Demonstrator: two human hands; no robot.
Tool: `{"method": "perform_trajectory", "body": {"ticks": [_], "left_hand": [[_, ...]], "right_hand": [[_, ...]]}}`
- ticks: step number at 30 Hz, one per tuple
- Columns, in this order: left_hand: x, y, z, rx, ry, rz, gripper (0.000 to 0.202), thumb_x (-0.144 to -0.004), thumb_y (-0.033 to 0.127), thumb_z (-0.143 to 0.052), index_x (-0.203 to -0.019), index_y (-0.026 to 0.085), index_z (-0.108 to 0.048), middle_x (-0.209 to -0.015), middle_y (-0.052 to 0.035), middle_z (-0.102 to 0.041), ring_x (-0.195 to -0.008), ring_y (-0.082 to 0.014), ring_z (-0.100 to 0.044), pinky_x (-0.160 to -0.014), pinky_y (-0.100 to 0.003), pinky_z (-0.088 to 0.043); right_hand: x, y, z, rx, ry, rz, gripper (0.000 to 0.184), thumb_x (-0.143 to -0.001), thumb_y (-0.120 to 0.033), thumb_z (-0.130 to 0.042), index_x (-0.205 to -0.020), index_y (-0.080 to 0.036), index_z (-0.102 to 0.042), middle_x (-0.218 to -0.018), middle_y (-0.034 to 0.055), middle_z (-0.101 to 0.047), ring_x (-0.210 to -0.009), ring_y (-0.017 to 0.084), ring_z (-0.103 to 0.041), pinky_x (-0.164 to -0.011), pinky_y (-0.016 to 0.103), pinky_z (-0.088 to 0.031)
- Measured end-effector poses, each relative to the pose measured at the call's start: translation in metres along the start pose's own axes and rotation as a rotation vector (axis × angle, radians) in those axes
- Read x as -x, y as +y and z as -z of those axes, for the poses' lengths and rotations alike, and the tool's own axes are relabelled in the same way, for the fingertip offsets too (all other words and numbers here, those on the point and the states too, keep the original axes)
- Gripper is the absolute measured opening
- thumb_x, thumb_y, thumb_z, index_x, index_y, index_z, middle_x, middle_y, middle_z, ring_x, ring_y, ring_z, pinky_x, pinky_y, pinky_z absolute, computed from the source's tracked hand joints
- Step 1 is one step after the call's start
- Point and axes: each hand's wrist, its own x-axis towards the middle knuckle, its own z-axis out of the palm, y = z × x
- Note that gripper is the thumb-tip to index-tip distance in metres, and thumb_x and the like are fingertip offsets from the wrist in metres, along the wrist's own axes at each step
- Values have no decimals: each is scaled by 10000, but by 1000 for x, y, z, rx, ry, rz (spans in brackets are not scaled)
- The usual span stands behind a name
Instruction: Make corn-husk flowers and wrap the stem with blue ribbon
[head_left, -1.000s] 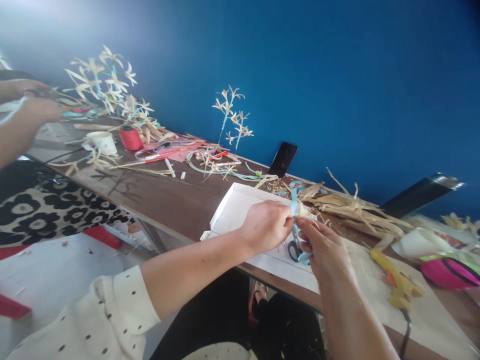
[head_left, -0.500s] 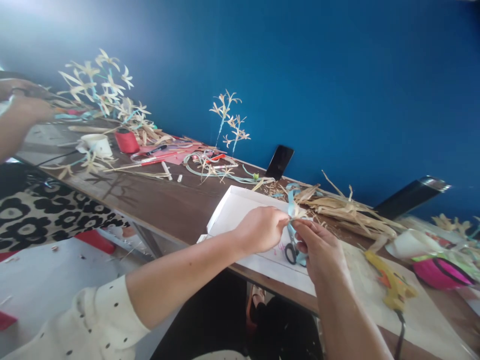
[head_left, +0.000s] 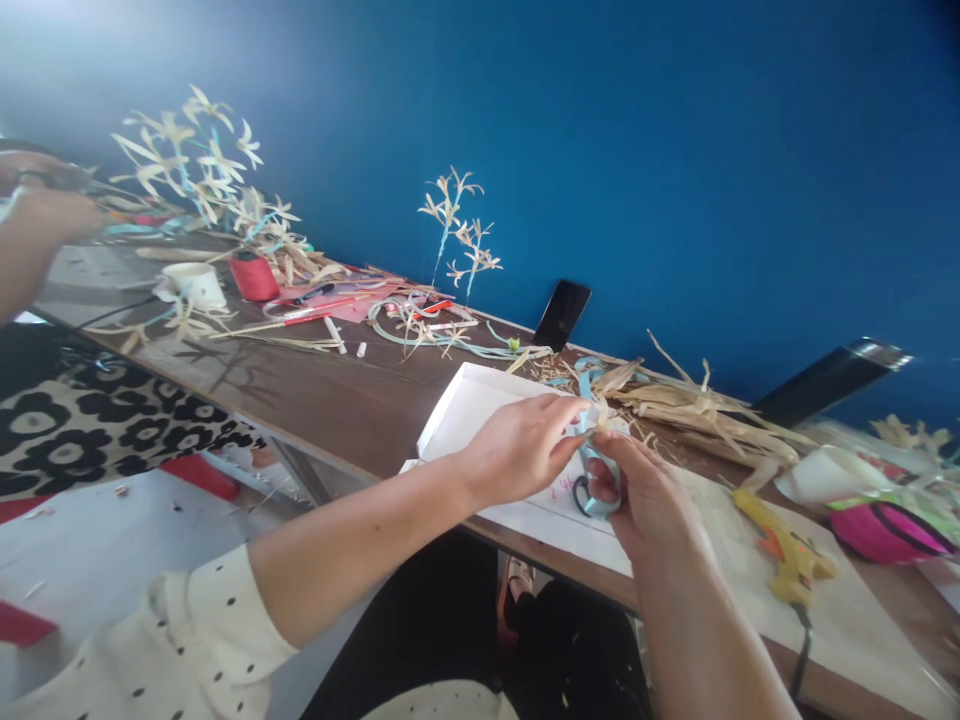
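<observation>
My right hand (head_left: 652,490) pinches a small pale husk-like flower (head_left: 602,418) between thumb and forefinger. A light-blue strip (head_left: 609,485) loops below these fingers, and more of it rises behind the fingertips. My left hand (head_left: 517,448) is close beside it on the left, thumb and forefinger parted around the work; whether they touch the strip is hard to make out. Dark-handled scissors (head_left: 580,494) lie partly hidden under the hands, on a shallow white box (head_left: 465,410) with pink handwriting.
Dry husks (head_left: 697,420) and a phone (head_left: 561,314) are along the blue wall. A yellow glue gun (head_left: 787,550) lies at right with its cord. Husk flowers (head_left: 180,150), a red spool (head_left: 253,276) and a white cup (head_left: 193,285) stand left, near another person's hand (head_left: 52,205).
My left thumb and forefinger have moved apart from their pinch beside the right fingertips. My right hand stays pinched, and the light-blue strip now loops nearer its fingers.
</observation>
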Motion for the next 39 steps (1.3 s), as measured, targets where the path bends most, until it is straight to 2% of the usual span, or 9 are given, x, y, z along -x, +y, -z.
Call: {"method": "perform_trajectory", "body": {"ticks": [7,11,15,19,25,30,33,36,39], "left_hand": [[4,-3,-2,48,-6,61,395,-861,249,-488,-1243,158,-444,-1090,-105,-627,-924,-198,-623,-793,-351,-512],[-2,-2,3,280,-133,273,380,-811,337,-575,-1145,156,-549,-937,-69,-682,-843,-173,-643,-751,-304,-519],[-11,0,8,523,-309,488,308,-845,395,-512,-898,123,-646,-845,-84,-696,-730,-144,-650,-655,-268,-525],[-15,1,5,626,-314,606,257,-828,341,-544,-853,108,-648,-838,-95,-697,-682,-125,-646,-594,-241,-515],[-9,-2,1,474,-234,501,250,-817,357,-535,-778,144,-660,-729,-45,-687,-652,-126,-628,-599,-242,-486],[-5,2,0,309,-174,412,231,-822,327,-521,-752,166,-671,-704,-21,-677,-651,-125,-609,-600,-230,-443],[-4,7,-1,257,-149,386,240,-825,334,-521,-737,168,-670,-694,-18,-671,-625,-123,-589,-566,-222,-412],[-3,12,-1,250,-135,365,256,-841,341,-505,-747,174,-674,-678,-13,-671,-603,-120,-577,-554,-222,-400],[-2,19,-1,290,-129,327,255,-864,307,-476,-777,187,-682,-728,-10,-693,-664,-126,-601,-606,-225,-427]], "right_hand": [[1,-2,1,5,16,-11,237,-604,-276,-779,-735,-151,-626,-698,-11,-536,-473,45,-424,-317,128,-245],[0,-2,5,1,-17,-7,245,-611,-297,-779,-724,-152,-617,-669,-21,-516,-481,48,-415,-323,131,-244],[0,-1,8,8,-52,2,242,-620,-306,-772,-734,-160,-618,-677,-25,-516,-481,53,-412,-332,153,-242],[3,-1,7,10,-56,0,253,-601,-301,-781,-749,-171,-624,-653,-36,-498,-477,56,-400,-338,165,-227],[6,-1,5,51,-30,-17,254,-568,-283,-804,-744,-168,-662,-631,-38,-481,-492,52,-384,-357,156,-212],[9,-1,7,96,-53,-3,293,-618,-309,-768,-859,-159,-695,-585,-30,-475,-491,70,-373,-373,182,-221],[11,-2,8,86,-49,0,326,-631,-308,-751,-913,-155,-694,-596,-14,-517,-500,88,-411,-390,201,-263],[13,-3,9,61,-77,10,271,-655,-298,-724,-886,-161,-694,-614,1,-555,-522,111,-468,-419,219,-329],[15,-1,10,45,-112,20,259,-677,-300,-691,-903,-172,-689,-740,27,-624,-589,135,-537,-485,245,-415]]}}
